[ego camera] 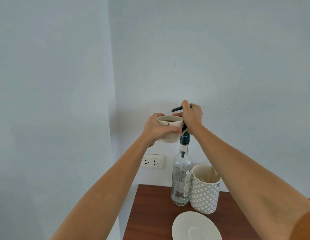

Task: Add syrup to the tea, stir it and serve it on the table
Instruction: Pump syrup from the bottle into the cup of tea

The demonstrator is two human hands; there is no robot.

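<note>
Head view shows the left hand (156, 129) wrapped round a white teacup (170, 129), fingers curled across its near side and thumb on the far rim, clamped firmly on it. The cup is held in the air with dark tea inside, its mouth just under the black spout of the pump (176, 109). Right hand (191, 118) is closed in a fist over the pump head atop the clear syrup bottle (182, 177), fingers together and gripping it.

Bottle stands upright on the brown table (150, 213), near its back edge, touching a patterned holder (203, 191) at its 3 o'clock; a wooden stick leans inside. An empty white saucer (195, 227) lies at 6 o'clock from the holder, close to it. Bare tabletop lies at 9 o'clock of the bottle.

Both forearms reach up and forward, converging at the pump, wrists slightly bent.
</note>
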